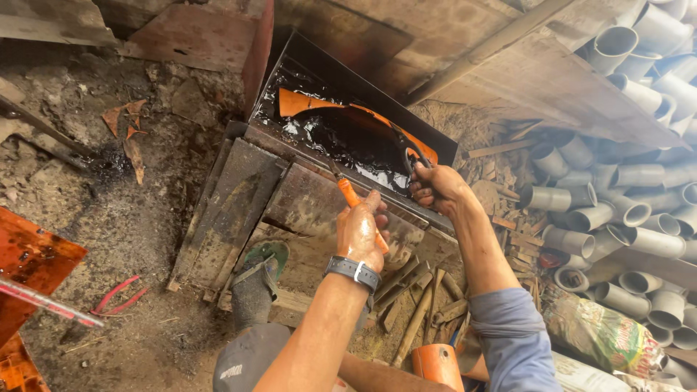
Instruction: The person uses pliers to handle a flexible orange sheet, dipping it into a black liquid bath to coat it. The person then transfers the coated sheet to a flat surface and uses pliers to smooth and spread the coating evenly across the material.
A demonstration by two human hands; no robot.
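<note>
Gripping pliers [409, 156] in the right hand [433, 187] and an orange-handled tool [353, 197] in the left hand [361, 231], the person holds an orange sheet [312, 103] in the black-liquid trough [348, 134]; it looks thin, bendy, slippery, best pinched at its near edge.

— What is the tray [270, 87] made of?
— Dark, rusted metal, holding glossy black liquid [348, 138]; the curved sheet [312, 103] in it looks smooth, wet and orange.
— And the tools?
— The left hand [360, 231] grips a glossy orange plastic handle [351, 196]; the right hand [435, 187] holds dull metal tongs [406, 149]. Far right, matt grey plastic pipes [639, 174].
</note>
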